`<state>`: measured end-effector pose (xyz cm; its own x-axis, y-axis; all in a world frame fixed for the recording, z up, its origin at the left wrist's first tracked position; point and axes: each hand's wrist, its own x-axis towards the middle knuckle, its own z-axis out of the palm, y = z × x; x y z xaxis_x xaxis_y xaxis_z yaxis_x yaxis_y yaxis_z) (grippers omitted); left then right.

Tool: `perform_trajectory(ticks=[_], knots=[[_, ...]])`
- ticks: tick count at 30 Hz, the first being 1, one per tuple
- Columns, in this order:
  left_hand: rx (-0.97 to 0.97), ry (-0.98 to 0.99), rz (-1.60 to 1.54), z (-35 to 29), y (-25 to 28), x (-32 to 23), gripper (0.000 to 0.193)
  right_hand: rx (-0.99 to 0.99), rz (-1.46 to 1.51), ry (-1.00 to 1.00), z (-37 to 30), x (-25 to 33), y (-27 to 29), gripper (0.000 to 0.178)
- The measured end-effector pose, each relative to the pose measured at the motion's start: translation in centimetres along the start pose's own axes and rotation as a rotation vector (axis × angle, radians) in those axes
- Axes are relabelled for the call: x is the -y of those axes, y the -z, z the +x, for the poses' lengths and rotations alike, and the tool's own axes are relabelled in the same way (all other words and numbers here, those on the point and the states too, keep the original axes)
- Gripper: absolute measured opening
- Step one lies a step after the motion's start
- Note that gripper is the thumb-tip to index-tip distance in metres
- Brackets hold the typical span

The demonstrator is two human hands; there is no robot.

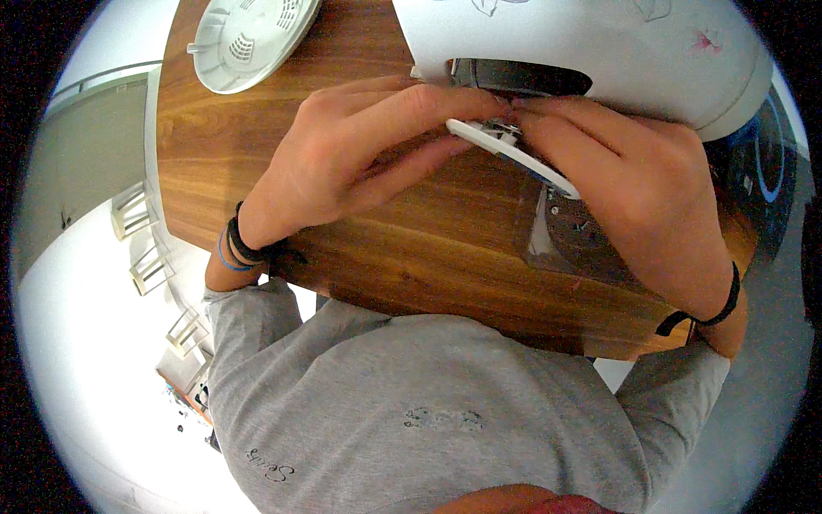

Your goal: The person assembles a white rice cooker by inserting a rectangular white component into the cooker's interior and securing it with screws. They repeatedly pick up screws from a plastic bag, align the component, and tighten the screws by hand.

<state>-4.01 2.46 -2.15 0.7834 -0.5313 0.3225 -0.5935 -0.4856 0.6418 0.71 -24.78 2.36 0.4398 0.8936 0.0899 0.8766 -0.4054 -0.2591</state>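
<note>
In front of a large white rounded appliance body (582,43), I hold a small white panel (479,140) tilted, with its edge toward me. Bits of metal or electronics show on its inner side. My left hand (360,141) grips the panel's left end, fingers closed around it. Pinched at its upper side, my right hand (638,163) reaches in from the right, its fingertips meeting the left ones. Just beyond them lies a dark opening (522,77) in the appliance's side. What the fingertips touch is partly hidden.
A white vented plastic base cover (248,43) lies at the far left of the wooden table (368,248). Beneath my right hand sits a clear tray or bag (544,227) with small screws. A dark round-marked object (766,163) stands at the right edge.
</note>
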Motion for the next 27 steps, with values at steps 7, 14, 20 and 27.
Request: perform_trajectory(ticks=[7, 14, 20, 27], knots=[[-0.011, 0.131, -0.084, -0.5, 0.0, -0.9, 0.033, 0.016, -0.037, 0.002, 0.1, 0.1, -0.1, 0.028], [0.016, 0.143, -0.101, -0.3, 0.3, -1.1, 0.027, 0.071, -0.046, -0.017, -0.4, 0.4, -0.1, 0.027], [0.067, 0.147, -0.063, 0.0, 0.4, -1.5, 0.026, 0.117, -0.083, -0.021, -1.1, 0.3, -0.6, 0.028], [0.082, 0.203, -0.058, -0.1, 0.7, -1.9, 0.027, 0.192, -0.013, -0.059, -1.1, -0.1, 0.4, 0.032]])
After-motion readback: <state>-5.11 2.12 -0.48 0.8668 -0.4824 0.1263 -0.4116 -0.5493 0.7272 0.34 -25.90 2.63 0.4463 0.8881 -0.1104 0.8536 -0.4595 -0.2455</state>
